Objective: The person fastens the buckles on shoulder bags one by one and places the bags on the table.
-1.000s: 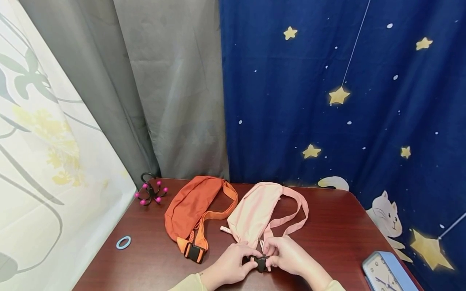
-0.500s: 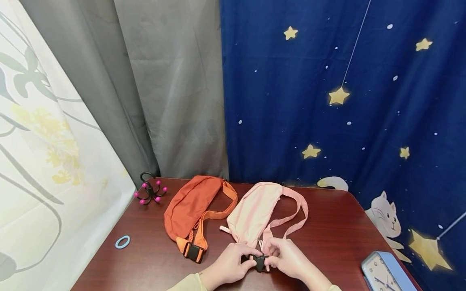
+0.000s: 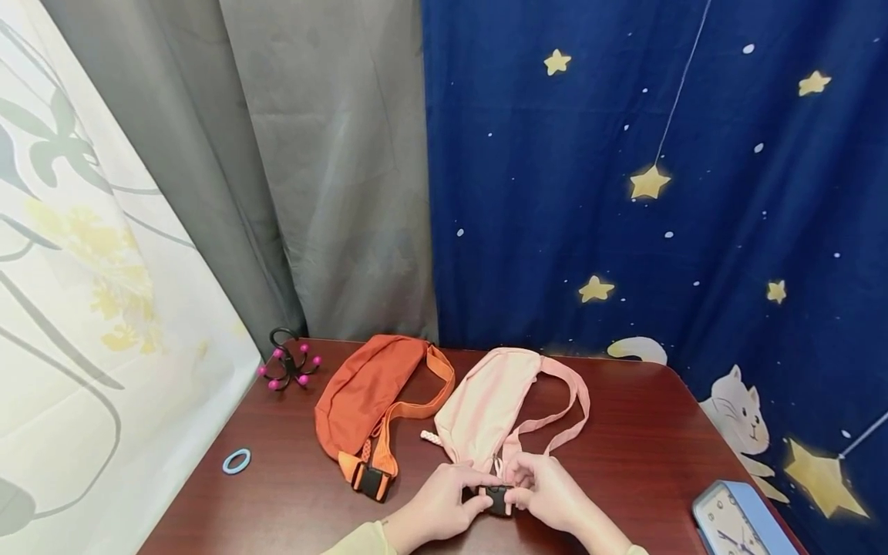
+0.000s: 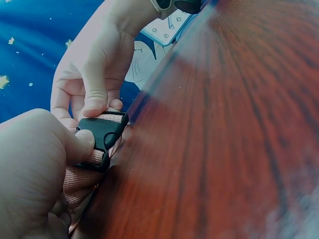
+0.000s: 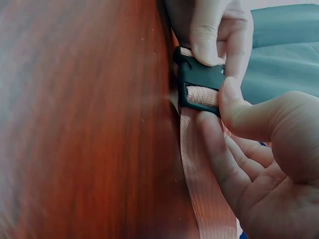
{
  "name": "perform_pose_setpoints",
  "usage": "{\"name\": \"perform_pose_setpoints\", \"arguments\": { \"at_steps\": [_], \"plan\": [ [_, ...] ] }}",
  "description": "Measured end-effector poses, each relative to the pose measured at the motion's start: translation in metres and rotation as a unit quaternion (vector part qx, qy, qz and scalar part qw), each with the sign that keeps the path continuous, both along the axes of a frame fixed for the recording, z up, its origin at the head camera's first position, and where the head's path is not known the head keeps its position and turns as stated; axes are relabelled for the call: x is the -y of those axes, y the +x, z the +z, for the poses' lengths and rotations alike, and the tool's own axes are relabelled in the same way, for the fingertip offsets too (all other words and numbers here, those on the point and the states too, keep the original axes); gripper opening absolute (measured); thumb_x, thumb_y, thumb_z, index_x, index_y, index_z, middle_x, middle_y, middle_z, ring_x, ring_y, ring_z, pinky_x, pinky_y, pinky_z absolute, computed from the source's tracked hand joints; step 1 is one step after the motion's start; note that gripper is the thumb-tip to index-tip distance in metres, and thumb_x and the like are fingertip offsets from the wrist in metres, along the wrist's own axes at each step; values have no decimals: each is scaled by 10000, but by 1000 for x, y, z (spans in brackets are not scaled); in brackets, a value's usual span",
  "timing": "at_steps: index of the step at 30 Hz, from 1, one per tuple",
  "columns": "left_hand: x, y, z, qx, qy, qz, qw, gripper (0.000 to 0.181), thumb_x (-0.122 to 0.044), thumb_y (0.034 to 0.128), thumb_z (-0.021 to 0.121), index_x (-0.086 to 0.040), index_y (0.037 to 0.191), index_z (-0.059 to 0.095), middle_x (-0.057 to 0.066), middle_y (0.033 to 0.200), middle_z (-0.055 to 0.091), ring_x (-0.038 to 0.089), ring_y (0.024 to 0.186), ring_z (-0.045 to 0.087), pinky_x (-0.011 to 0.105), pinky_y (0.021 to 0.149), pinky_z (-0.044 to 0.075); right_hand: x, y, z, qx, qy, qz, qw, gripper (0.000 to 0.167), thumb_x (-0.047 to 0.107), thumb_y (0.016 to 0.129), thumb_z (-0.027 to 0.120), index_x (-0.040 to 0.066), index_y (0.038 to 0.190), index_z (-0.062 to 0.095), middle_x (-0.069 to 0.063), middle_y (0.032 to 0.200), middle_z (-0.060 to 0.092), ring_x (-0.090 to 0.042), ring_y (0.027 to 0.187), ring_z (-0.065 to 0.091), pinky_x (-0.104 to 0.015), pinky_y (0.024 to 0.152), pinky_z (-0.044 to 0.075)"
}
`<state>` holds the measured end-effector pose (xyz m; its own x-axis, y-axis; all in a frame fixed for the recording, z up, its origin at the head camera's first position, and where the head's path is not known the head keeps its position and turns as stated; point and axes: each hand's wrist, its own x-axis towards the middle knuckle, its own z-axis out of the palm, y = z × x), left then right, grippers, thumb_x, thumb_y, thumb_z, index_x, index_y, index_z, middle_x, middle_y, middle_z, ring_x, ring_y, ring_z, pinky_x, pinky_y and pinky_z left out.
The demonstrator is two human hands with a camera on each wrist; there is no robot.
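Note:
A pink waist bag [image 3: 489,401] lies on the table, its strap [image 3: 579,401] looped to the right. At its near end is a black side-release buckle [image 3: 497,501], whose two halves sit together in both wrist views. My left hand [image 3: 444,505] pinches one end of the buckle, thumb on its upper face. From the other side my right hand [image 3: 548,489] pinches the opposite end, where pink webbing [image 5: 202,95] passes through the slot. The left wrist view shows the left thumb [image 4: 82,144] pressed on the black plastic. Some fingers are hidden behind the buckle.
Left of the pink bag lies an orange waist bag [image 3: 371,393] with a fastened black buckle [image 3: 371,482]. A black hook rack with pink tips [image 3: 287,366] stands at the back left, a blue ring [image 3: 237,461] nearer. A blue clock [image 3: 738,516] is at the right edge.
The black buckle has turned so its face shows flatter, and its halves look closer together. Both hands stay in nearly the same place, still gripping it.

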<state>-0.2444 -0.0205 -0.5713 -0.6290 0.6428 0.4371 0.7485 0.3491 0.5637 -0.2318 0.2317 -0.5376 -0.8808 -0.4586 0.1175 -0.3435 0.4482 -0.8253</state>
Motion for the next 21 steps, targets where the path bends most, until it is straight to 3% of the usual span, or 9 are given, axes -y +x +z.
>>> {"name": "perform_pose_setpoints", "arguments": {
  "at_steps": [9,14,18,21],
  "plan": [
    [-1,-1,-1,-152,-84,-86,9998,304,-114,993,775,-192,1283,817,-119,1214,826,12,1203,742,511,1196,537,1,-2,4,35,140,3,9999,208,71,868,898,102,980,725,28,790,765,-19,636,707,-238,598,614],
    [-1,-2,-3,-145,-51,-140,9998,290,-125,980,778,-232,1246,816,-154,1129,819,-78,1074,711,499,1183,544,0,-1,8,-44,371,176,9991,193,94,889,889,125,994,730,63,807,745,6,648,687,-223,613,594],
    [-2,-1,-2,-382,-53,-173,9991,292,-124,952,794,-221,1227,811,-130,1110,821,-78,1068,708,530,1177,550,0,-1,18,-398,876,388,9946,213,177,892,905,178,1017,733,94,846,753,39,708,674,-213,669,582],
    [-1,1,4,-638,-16,-236,9977,278,-136,955,795,-190,1228,805,-90,1083,819,-39,1012,718,494,1133,584,1,1,29,-956,1317,567,9850,228,244,894,909,207,1023,724,91,910,775,69,751,663,-199,699,568]
  ]
}}
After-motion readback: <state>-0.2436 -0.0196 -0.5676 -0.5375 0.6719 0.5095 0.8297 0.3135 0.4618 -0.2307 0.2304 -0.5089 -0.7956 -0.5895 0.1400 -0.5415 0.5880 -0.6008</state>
